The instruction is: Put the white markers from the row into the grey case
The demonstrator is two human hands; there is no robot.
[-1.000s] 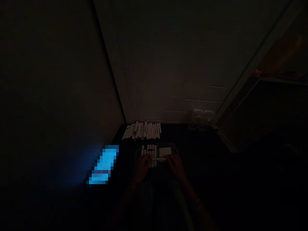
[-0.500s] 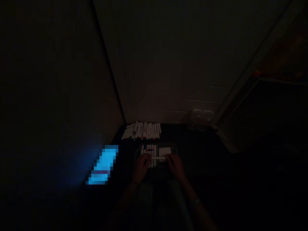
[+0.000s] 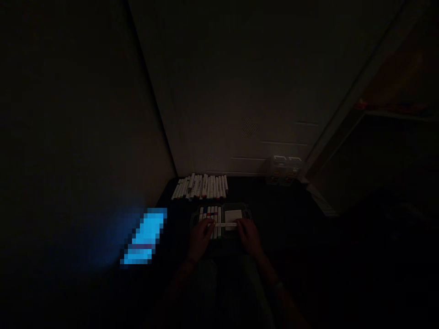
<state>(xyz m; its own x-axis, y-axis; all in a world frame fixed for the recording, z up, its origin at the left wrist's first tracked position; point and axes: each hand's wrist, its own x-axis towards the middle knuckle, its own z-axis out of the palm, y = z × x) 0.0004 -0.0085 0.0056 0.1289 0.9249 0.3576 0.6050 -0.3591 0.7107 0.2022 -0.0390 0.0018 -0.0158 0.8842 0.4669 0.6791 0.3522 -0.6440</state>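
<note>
A white marker (image 3: 225, 225) lies level between my two hands. The fingers of my left hand (image 3: 201, 235) are closed on its left end, and those of my right hand (image 3: 249, 235) grip the right end. Below them is an open clear plastic case (image 3: 249, 214). Several white markers (image 3: 215, 213) stand side by side in its left half, partly covered by my left hand. A pale card or sheet (image 3: 233, 214) lies in the right half. The dim light hides the fingertips' detail.
Behind the case a row of several white markers (image 3: 202, 186) lies on the dark table (image 3: 274, 205). Two clear plastic cases (image 3: 284, 171) stand at the wall, back right. A glowing blue, blurred-out screen (image 3: 146, 235) is at the left.
My view has shifted slightly, so the whole scene sits a little further left. Both hands keep hold of the marker in nearly the same place over the case.
</note>
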